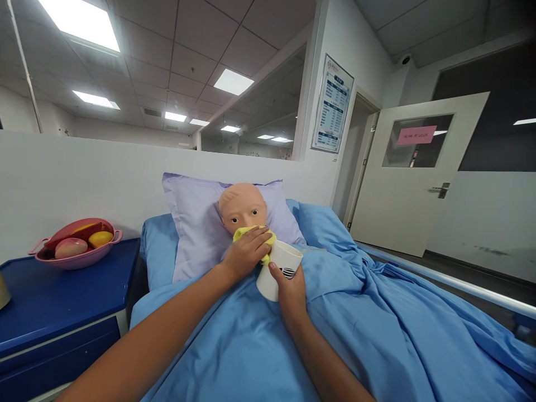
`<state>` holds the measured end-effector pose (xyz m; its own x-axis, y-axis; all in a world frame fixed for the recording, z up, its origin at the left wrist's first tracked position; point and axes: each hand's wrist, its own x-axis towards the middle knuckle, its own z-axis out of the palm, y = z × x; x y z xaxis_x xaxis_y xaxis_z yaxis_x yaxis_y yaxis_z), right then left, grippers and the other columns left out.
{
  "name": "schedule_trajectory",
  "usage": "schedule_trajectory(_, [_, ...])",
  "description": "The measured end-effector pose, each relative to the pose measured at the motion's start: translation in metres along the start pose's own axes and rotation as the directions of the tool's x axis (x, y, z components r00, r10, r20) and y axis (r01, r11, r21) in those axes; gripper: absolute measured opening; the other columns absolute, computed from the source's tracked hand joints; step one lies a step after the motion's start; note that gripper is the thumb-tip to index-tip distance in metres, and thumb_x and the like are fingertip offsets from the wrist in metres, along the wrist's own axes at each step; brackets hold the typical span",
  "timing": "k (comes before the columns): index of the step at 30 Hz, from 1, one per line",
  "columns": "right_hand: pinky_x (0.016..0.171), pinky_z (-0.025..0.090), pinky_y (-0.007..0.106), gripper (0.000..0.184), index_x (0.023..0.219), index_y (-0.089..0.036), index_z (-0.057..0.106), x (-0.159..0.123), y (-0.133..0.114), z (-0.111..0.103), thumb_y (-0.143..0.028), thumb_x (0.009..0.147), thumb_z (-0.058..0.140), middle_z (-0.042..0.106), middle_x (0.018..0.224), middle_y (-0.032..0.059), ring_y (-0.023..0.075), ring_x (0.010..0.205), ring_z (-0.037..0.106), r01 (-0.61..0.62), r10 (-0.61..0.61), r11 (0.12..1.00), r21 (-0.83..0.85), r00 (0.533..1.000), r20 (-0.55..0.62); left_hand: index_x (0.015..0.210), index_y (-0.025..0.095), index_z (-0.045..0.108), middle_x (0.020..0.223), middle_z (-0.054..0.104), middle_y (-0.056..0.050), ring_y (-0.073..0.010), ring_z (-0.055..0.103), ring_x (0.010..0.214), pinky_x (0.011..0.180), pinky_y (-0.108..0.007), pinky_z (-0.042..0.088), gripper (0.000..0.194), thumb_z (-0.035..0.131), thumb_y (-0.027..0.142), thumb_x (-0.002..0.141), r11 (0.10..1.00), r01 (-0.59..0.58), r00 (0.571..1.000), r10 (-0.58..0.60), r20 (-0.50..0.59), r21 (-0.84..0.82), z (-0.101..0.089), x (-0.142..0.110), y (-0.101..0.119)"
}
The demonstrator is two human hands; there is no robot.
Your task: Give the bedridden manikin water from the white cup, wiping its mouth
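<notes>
A bald manikin head [242, 202] rests on a lilac pillow [196, 223], its body hidden under blue bedding. My left hand [248, 252] holds a yellow cloth [239, 233] against the manikin's mouth and chin, fingers laid across it. The palm side of that hand is out of sight. Just to the right, my right hand [293, 291] grips a white cup [266, 283] with black stripes, its thumb on the near side. The cup is tilted, its rim close to the cloth. What is inside the cup cannot be seen.
On the left, a blue bedside cabinet [71, 296] bears a pink basket [79, 259] of fruit. A light-coloured object [3, 293] is cut off at the left edge. A bed rail [444, 279] runs along the right. Behind it stands an open door [402, 206].
</notes>
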<state>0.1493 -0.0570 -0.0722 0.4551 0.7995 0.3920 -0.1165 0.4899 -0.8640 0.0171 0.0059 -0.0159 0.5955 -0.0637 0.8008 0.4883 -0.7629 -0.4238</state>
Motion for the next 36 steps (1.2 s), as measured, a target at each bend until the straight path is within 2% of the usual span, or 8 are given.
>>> schedule_trajectory(4, [0.075, 0.053, 0.039, 0.063, 0.115, -0.021, 0.055, 0.0, 0.001, 0.0, -0.048, 0.063, 0.08, 0.067, 0.1, 0.0052, 0.0234, 0.086, 0.064, -0.012, 0.012, 1.0, -0.003, 1.0, 0.005, 0.096, 0.014, 0.064, 0.119, 0.068, -0.01, -0.0195, 0.057, 0.122, 0.107, -0.038, 0.047, 0.02, 0.045, 0.017, 0.094, 0.995, -0.018, 0.996, 0.01, 0.084, 0.097, 0.014, -0.023, 0.002])
schedule_trajectory(8, [0.076, 0.053, 0.04, 0.065, 0.115, -0.02, 0.055, 0.001, 0.001, 0.0, -0.047, 0.062, 0.08, 0.067, 0.099, 0.0058, 0.0239, 0.085, 0.064, -0.006, 0.006, 1.0, 0.0, 1.0, 0.014, 0.096, 0.014, 0.064, 0.117, 0.069, -0.009, -0.0183, 0.06, 0.119, 0.099, -0.034, 0.052, 0.02, 0.045, 0.019, 0.095, 0.994, 0.018, 0.997, -0.025, 0.068, 0.104, 0.016, -0.038, 0.007])
schedule_trajectory(14, [0.074, 0.053, 0.037, 0.062, 0.114, -0.019, 0.055, 0.0, -0.002, 0.0, -0.046, 0.064, 0.079, 0.067, 0.101, 0.0062, 0.022, 0.083, 0.064, 0.018, -0.018, 1.0, 0.008, 1.0, 0.007, 0.084, 0.014, 0.063, 0.108, 0.069, -0.009, -0.0198, 0.061, 0.113, 0.103, -0.039, 0.049, 0.017, 0.048, 0.015, 0.092, 0.998, -0.061, 0.997, 0.062, -0.042, 0.029, -0.004, 0.005, 0.006])
schedule_trajectory(17, [0.074, 0.052, 0.037, 0.062, 0.113, -0.018, 0.055, 0.0, -0.001, 0.0, -0.047, 0.064, 0.079, 0.067, 0.1, 0.0057, 0.0219, 0.084, 0.063, 0.021, -0.021, 1.0, -0.002, 1.0, -0.008, 0.085, 0.014, 0.063, 0.112, 0.068, -0.008, -0.0216, 0.058, 0.117, 0.104, -0.041, 0.048, 0.017, 0.048, 0.017, 0.092, 0.997, -0.056, 0.998, 0.058, -0.029, 0.053, -0.003, 0.018, 0.0])
schedule_trajectory(22, [0.074, 0.052, 0.036, 0.061, 0.114, -0.02, 0.055, 0.001, 0.002, -0.001, -0.047, 0.065, 0.079, 0.067, 0.099, 0.0042, 0.0213, 0.083, 0.063, -0.001, 0.001, 1.0, 0.01, 1.0, -0.009, 0.093, 0.013, 0.065, 0.109, 0.07, -0.009, -0.0195, 0.063, 0.11, 0.095, -0.036, 0.052, 0.021, 0.044, 0.019, 0.095, 0.984, -0.088, 0.989, 0.069, 0.129, 0.154, 0.009, -0.009, 0.0])
schedule_trajectory(27, [0.073, 0.053, 0.036, 0.063, 0.115, -0.02, 0.054, -0.001, -0.001, 0.0, -0.046, 0.064, 0.08, 0.067, 0.099, 0.0044, 0.022, 0.084, 0.064, -0.025, 0.025, 1.0, 0.018, 1.0, 0.008, 0.091, 0.016, 0.065, 0.108, 0.07, -0.008, -0.0172, 0.064, 0.105, 0.088, -0.033, 0.053, 0.024, 0.042, 0.021, 0.096, 0.99, -0.001, 0.992, -0.017, 0.127, 0.144, 0.008, -0.034, 0.01])
schedule_trajectory(32, [0.078, 0.052, 0.037, 0.064, 0.117, -0.019, 0.055, -0.001, -0.002, 0.0, -0.045, 0.064, 0.08, 0.067, 0.103, 0.0053, 0.0227, 0.088, 0.065, -0.004, 0.004, 1.0, 0.013, 1.0, 0.015, 0.087, 0.017, 0.064, 0.105, 0.069, -0.007, -0.0172, 0.061, 0.107, 0.096, -0.035, 0.049, 0.021, 0.045, 0.019, 0.094, 1.0, 0.002, 0.997, -0.004, 0.081, 0.03, -0.006, -0.016, 0.008])
schedule_trajectory(36, [0.079, 0.052, 0.039, 0.064, 0.118, -0.019, 0.055, 0.0, 0.0, 0.0, -0.044, 0.064, 0.079, 0.067, 0.108, 0.007, 0.0233, 0.09, 0.064, 0.023, -0.023, 1.0, 0.002, 1.0, 0.017, 0.09, 0.017, 0.064, 0.109, 0.067, -0.008, -0.0188, 0.059, 0.111, 0.1, -0.038, 0.047, 0.019, 0.045, 0.019, 0.094, 0.999, -0.003, 0.997, -0.001, 0.078, 0.042, -0.006, 0.0, 0.0])
